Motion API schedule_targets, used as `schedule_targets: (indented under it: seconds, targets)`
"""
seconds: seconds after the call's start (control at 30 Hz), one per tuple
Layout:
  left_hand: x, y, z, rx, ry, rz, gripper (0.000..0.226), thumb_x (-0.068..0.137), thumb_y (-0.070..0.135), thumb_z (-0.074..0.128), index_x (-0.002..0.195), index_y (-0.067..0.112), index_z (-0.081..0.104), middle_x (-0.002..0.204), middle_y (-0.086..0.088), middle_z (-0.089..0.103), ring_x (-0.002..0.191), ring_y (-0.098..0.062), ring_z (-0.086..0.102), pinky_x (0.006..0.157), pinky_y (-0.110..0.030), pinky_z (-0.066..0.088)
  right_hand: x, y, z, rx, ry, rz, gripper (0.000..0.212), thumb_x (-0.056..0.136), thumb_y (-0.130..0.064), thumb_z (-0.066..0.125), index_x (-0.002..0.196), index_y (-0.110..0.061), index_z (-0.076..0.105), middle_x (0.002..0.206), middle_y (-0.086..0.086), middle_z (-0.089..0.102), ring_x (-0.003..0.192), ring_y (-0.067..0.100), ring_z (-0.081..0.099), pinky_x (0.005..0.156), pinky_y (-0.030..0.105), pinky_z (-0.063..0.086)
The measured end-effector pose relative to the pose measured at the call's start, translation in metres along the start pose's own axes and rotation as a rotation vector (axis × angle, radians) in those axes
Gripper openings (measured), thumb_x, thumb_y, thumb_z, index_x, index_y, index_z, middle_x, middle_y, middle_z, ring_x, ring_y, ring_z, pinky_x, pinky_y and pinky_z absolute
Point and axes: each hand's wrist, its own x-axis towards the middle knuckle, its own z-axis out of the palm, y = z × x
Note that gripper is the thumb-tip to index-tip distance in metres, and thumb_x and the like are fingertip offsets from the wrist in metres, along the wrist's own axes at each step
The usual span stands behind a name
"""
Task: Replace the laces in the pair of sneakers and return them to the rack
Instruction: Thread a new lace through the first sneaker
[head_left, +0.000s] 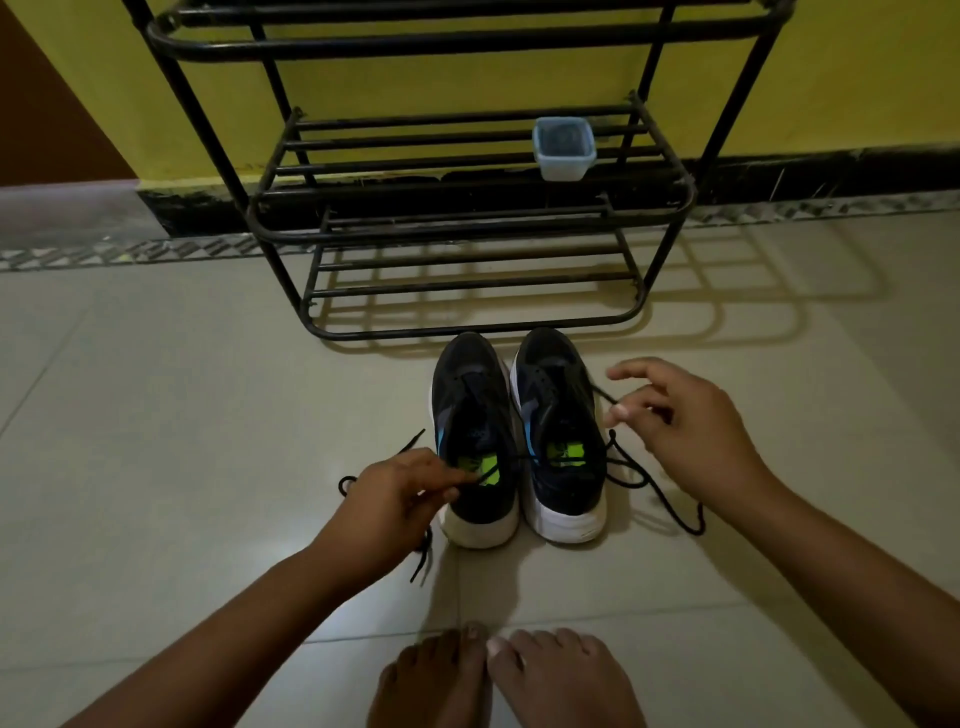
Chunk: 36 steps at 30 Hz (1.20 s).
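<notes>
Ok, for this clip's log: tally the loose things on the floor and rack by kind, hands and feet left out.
Sneakers: 2, the left one and the right one, on the floor
Black laces: 2, one by the left sneaker, one by the right
Plastic tubs: 1, the tub on the rack
Racks: 1
Total: 6

place: home entryway | signs: black metal shoe rack (415, 171), tiled floor (156, 415), yellow wall (857, 78)

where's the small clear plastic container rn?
In the head view, the small clear plastic container sits right of centre on the middle shelf of the black metal shoe rack, against the yellow wall, up behind the dark sneakers on the floor.
</notes>
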Motion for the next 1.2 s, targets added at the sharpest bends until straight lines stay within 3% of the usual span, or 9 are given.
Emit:
schedule_targets:
  seconds: [0.07, 0.17, 0.43, 0.6, 0.73, 0.83, 0.97, 1.07, 1.2]
  targets:
    - [0.002, 0.014, 0.001, -0.13, 0.035, -0.04, 0.025, 0.082, 0.009, 0.07, 0.099, 0.027, 0.074, 0.085, 0.017, 0.069, 0.083, 0.001, 0.062, 0.07, -0.006, 0.043, -0.007, -0.015, 0.009, 0.244, -0.139, 0.052, 0.018, 0.088, -0.006, 0.059, 0.099, -0.019, 0.063, 0.078, -0.002, 0.074, 0.066, 0.0, 0.064, 0.059, 0.014, 0.046]
    - [0.005, 0.033, 0.0, -0.425, 0.09, -0.182, 0.018, 0.078, 0.007, 0.073, 0.089, 0.021, 0.076, 0.081, 0.009, 0.074, 0.076, -0.003, 0.069, 0.068, -0.01, 0.048, -0.016, -0.028, 0.02, 0.361, -0.282, 0.054, 0.014, 0.087, 0.001, 0.059, 0.09, -0.009, 0.069, 0.078, 0.005, 0.074, 0.07, 0.006, 0.068, 0.06, 0.013, 0.047]
    - [0.005, 0.046, -0.002, -0.748, 0.077, -0.322, 0.014, 0.077, 0.002, 0.069, 0.086, 0.012, 0.074, 0.077, -0.007, 0.073, 0.068, -0.011, 0.065, 0.061, -0.019, 0.051, -0.023, -0.029, 0.035, 0.247, -0.24, -0.056, 0.019, 0.081, -0.009, 0.069, 0.07, -0.024, 0.068, 0.067, 0.005, 0.066, 0.064, 0.018, 0.061, 0.066, 0.028, 0.05]
    - [0.003, 0.045, -0.002, -0.784, 0.044, -0.312, 0.024, 0.075, 0.0, 0.07, 0.094, 0.014, 0.072, 0.072, -0.008, 0.067, 0.068, -0.013, 0.064, 0.063, -0.019, 0.051, -0.021, -0.024, 0.034, 0.197, -0.246, -0.057, 0.016, 0.081, -0.011, 0.069, 0.071, -0.023, 0.068, 0.069, 0.004, 0.069, 0.07, 0.019, 0.066, 0.069, 0.029, 0.052]
    - [0.003, 0.045, -0.002, -0.757, 0.034, -0.305, 0.02, 0.074, 0.005, 0.071, 0.092, 0.014, 0.074, 0.075, -0.012, 0.067, 0.067, -0.014, 0.063, 0.064, -0.019, 0.05, -0.022, -0.025, 0.035, 0.191, -0.305, -0.078, 0.021, 0.082, -0.006, 0.068, 0.071, -0.024, 0.067, 0.07, -0.003, 0.068, 0.07, 0.008, 0.065, 0.067, 0.016, 0.05]
    - [0.003, 0.045, -0.002, -0.748, 0.041, -0.305, 0.015, 0.077, 0.007, 0.069, 0.09, 0.011, 0.074, 0.079, -0.009, 0.072, 0.067, -0.013, 0.064, 0.063, -0.019, 0.05, -0.021, -0.024, 0.035, 0.138, -0.304, -0.08, 0.02, 0.082, -0.01, 0.068, 0.073, -0.027, 0.065, 0.073, -0.006, 0.066, 0.072, 0.005, 0.062, 0.066, 0.014, 0.046]
    - [0.003, 0.047, -0.002, -0.741, 0.036, -0.295, 0.016, 0.076, 0.013, 0.067, 0.09, 0.012, 0.075, 0.081, -0.006, 0.073, 0.066, -0.009, 0.064, 0.063, -0.019, 0.05, -0.02, -0.022, 0.035, -0.153, -0.318, -0.202, 0.01, 0.082, -0.03, 0.068, 0.087, -0.037, 0.062, 0.089, -0.011, 0.058, 0.095, 0.008, 0.047, 0.08, 0.025, 0.041]
    - [0.003, 0.047, -0.001, -0.746, 0.028, -0.288, 0.019, 0.075, 0.017, 0.067, 0.091, 0.011, 0.075, 0.082, -0.007, 0.073, 0.07, -0.01, 0.065, 0.065, -0.021, 0.051, -0.02, -0.025, 0.039, -0.161, -0.316, -0.237, 0.014, 0.085, -0.03, 0.065, 0.098, -0.03, 0.069, 0.09, -0.007, 0.057, 0.096, 0.013, 0.046, 0.083, 0.029, 0.04]
    - [0.003, 0.046, 0.0, -0.74, 0.037, -0.287, 0.018, 0.074, 0.016, 0.069, 0.091, 0.014, 0.074, 0.084, -0.008, 0.073, 0.078, -0.02, 0.068, 0.07, -0.025, 0.055, -0.02, -0.023, 0.041, -0.146, -0.312, -0.249, 0.01, 0.086, -0.024, 0.065, 0.091, -0.022, 0.073, 0.083, -0.005, 0.059, 0.089, 0.017, 0.049, 0.08, 0.033, 0.043]
